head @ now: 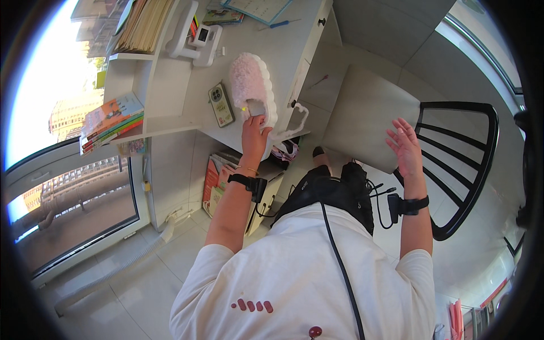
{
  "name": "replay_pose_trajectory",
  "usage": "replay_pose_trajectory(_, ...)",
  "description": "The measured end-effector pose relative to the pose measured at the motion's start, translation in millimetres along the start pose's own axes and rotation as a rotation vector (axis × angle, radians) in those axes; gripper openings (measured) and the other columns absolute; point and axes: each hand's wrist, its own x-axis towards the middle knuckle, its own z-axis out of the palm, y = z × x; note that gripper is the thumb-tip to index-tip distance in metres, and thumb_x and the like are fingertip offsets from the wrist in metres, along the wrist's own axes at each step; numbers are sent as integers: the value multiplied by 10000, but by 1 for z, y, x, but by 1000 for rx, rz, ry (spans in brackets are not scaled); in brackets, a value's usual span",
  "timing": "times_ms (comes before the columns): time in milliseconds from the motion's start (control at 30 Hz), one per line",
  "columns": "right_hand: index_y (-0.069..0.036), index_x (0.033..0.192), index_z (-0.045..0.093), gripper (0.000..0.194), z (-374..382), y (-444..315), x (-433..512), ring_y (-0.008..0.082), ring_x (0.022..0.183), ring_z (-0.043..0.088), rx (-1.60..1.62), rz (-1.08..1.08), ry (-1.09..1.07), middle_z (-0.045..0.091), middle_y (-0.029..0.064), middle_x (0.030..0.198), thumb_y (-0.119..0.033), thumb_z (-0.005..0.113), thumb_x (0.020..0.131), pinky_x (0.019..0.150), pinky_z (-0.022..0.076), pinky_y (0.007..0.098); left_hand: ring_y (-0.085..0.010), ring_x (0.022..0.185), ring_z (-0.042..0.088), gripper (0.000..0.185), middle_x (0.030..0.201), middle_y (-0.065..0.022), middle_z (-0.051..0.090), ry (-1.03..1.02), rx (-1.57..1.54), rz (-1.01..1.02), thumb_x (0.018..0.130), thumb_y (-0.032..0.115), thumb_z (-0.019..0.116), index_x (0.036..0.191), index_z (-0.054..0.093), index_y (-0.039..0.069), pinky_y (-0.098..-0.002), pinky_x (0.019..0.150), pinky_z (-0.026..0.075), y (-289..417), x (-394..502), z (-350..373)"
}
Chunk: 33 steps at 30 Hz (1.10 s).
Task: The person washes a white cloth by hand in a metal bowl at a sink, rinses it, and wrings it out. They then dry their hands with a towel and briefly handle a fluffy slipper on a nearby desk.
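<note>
A fluffy pink slipper (248,78) with a white scalloped sole lies on the white desk (280,46). My left hand (254,135) is at the slipper's open heel end, its fingers over the rim; whether they pinch it is hard to tell. Just left of the slipper lies a phone (221,105) in a pale green case. A fluffy pale strap or cord (301,121) hangs by the drawer knob, right of my left hand. My right hand (404,146) is raised in the air over the chair seat, fingers apart, with nothing in it.
A chair (369,106) with a black slatted back stands at right. Farther up the desk are a white stand (208,44), a blue-handled screwdriver (279,24) and booklets (223,17). Shelves at left hold books (114,112). A ribbed hose (123,263) lies on the floor. Cables hang near my waist.
</note>
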Motion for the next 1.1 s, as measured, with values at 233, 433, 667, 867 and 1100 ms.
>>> replay_pose_trajectory(233,-106,1366,490,381,-8,10,5,198,1148,561,7,39,-7,521,53,1363,-199,533,999,963,472,360,-322,885,577,331,933,-122,602,-11,107,-20,739,136,784,985,585,37,-413,773,475,-1,5,0)
replay_pose_trajectory(433,-91,1339,511,354,-5,14,1,198,1151,560,3,71,-34,526,44,1361,-200,525,1003,969,468,356,-296,879,591,316,885,-78,596,-85,73,-45,735,155,797,940,574,65,-422,726,484,-3,13,-4)
replay_pose_trajectory(667,-86,1329,519,343,-7,11,-3,196,1151,560,4,68,-25,531,42,1353,-199,522,1005,974,467,361,-301,796,603,358,851,-125,607,-148,24,-146,727,161,806,982,595,26,-388,720,496,-1,22,1)
replay_pose_trajectory(867,-86,1319,526,336,-12,17,-5,193,1139,566,14,72,-13,536,40,1342,-201,526,1003,961,472,360,-333,1070,568,500,1146,-149,594,-114,-62,6,721,201,814,1139,586,46,-421,893,478,-4,11,-5)
replay_pose_trajectory(1100,-87,1311,531,328,-14,21,-3,194,1135,567,20,64,-21,538,39,1333,-199,525,1003,952,471,354,-372,1316,403,643,1378,-222,462,105,21,74,803,222,769,1332,474,6,-417,1088,363,2,11,7)
